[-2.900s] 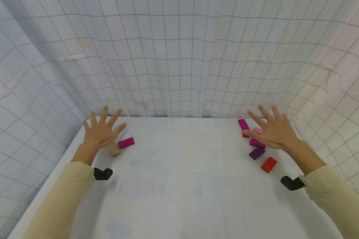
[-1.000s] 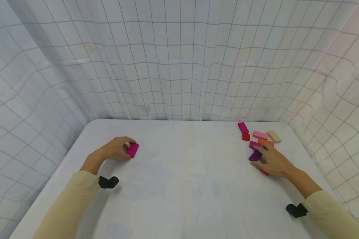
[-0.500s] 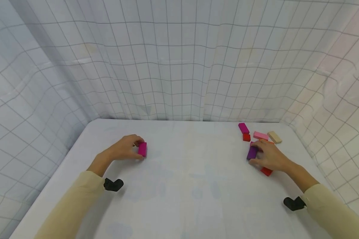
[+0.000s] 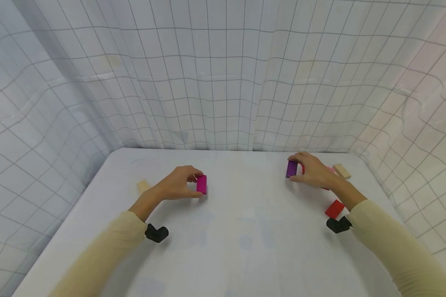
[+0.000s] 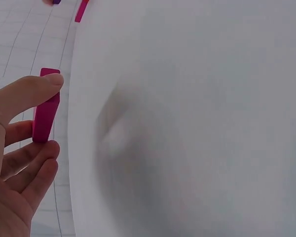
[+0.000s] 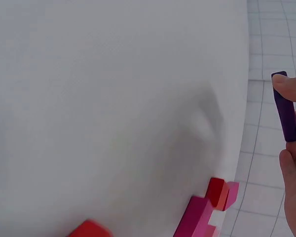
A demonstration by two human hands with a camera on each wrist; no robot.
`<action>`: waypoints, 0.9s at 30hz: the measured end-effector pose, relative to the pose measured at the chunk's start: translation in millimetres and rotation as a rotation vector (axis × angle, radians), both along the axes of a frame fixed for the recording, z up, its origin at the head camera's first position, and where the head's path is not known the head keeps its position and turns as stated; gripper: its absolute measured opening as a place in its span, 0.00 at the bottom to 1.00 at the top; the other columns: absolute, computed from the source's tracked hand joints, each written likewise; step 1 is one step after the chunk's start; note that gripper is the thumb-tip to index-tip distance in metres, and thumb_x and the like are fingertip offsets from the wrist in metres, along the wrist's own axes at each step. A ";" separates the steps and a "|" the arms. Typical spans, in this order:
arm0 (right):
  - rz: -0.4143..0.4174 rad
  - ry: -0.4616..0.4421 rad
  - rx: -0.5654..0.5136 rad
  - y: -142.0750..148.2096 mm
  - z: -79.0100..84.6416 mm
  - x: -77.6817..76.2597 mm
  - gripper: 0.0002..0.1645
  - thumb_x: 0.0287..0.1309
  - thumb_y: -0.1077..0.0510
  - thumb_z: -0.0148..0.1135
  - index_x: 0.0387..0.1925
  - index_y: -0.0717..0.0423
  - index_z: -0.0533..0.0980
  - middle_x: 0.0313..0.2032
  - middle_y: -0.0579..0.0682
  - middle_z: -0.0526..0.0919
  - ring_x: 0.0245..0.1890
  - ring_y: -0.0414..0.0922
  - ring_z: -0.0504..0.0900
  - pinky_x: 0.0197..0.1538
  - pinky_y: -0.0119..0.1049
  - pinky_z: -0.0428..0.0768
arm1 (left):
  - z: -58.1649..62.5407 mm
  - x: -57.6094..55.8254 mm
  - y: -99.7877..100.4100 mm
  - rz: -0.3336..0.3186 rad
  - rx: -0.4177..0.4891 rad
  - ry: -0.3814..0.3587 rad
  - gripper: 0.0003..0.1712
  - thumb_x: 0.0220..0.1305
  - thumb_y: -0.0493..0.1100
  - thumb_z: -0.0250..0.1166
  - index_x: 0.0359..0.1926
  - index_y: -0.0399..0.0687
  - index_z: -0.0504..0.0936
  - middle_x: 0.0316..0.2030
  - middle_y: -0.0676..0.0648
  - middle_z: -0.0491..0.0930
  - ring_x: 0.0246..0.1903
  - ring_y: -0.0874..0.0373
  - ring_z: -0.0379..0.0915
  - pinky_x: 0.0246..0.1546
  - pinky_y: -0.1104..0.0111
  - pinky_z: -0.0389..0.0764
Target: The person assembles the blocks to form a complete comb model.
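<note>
A person's left hand (image 4: 175, 185) pinches a magenta block (image 4: 201, 185) by its ends above a white table (image 4: 230, 235), thumb and fingers parted just enough to span it. Well apart from it, the right hand (image 4: 312, 171) holds a purple block (image 4: 291, 169) in the same grip, toward the table's far edge. A pale block (image 4: 143, 186) lies behind the left wrist, partly hidden. A red block (image 4: 335, 209) rests just beside the right sleeve (image 4: 390, 243), a second pale block (image 4: 342, 170) beyond that arm. The right wrist camera catches a smaller red block (image 6: 216, 193) next to another magenta piece (image 6: 193, 217). Gridded white cloth (image 4: 226, 82) hangs behind.
</note>
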State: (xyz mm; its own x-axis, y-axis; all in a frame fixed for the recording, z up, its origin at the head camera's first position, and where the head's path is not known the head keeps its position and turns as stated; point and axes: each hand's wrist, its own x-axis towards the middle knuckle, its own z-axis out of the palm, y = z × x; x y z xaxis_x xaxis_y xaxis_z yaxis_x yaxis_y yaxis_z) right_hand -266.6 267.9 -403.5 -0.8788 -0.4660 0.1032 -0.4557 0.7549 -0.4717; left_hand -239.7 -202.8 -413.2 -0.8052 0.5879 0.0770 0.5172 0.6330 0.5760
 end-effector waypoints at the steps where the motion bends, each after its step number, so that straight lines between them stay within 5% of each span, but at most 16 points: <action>1: 0.000 -0.005 -0.008 -5.2 1.0 -4.3 0.39 0.57 0.55 0.77 0.65 0.66 0.73 0.58 0.62 0.75 0.58 0.60 0.75 0.59 0.59 0.76 | -0.6 -0.8 7.4 -0.007 0.011 -0.005 0.35 0.55 0.47 0.80 0.59 0.34 0.80 0.48 0.45 0.82 0.48 0.44 0.81 0.52 0.52 0.83; 14: 0.006 -0.130 -0.024 -81.5 -12.9 -43.1 0.40 0.61 0.53 0.72 0.69 0.66 0.71 0.64 0.65 0.72 0.64 0.61 0.71 0.67 0.57 0.71 | -24.8 -4.5 92.5 -0.002 0.006 -0.030 0.37 0.53 0.46 0.83 0.60 0.35 0.81 0.48 0.45 0.82 0.46 0.53 0.79 0.49 0.65 0.81; 22: -0.014 -0.273 -0.144 -107.6 -38.2 -56.8 0.38 0.62 0.54 0.71 0.70 0.64 0.71 0.64 0.62 0.73 0.61 0.57 0.71 0.67 0.53 0.71 | -38.5 -10.7 117.4 -0.023 -0.022 -0.035 0.34 0.53 0.47 0.82 0.58 0.35 0.83 0.43 0.47 0.82 0.41 0.57 0.75 0.44 0.67 0.80; 27: -0.018 -0.340 -0.176 -112.1 -48.1 -59.4 0.43 0.63 0.52 0.72 0.74 0.61 0.67 0.69 0.59 0.70 0.69 0.55 0.67 0.73 0.51 0.63 | -41.8 -11.4 122.7 -0.007 -0.033 -0.021 0.40 0.54 0.48 0.82 0.64 0.36 0.79 0.47 0.45 0.83 0.44 0.55 0.78 0.48 0.64 0.81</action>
State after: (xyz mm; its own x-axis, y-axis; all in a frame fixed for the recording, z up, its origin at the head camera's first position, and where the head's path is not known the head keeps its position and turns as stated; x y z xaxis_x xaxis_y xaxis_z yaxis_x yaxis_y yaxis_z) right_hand -326.0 155.8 -451.6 -0.8843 -0.4514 -0.1190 -0.2380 0.6552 -0.7169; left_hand -251.1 -80.1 -455.0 -0.8022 0.5957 0.0407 0.5099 0.6481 0.5657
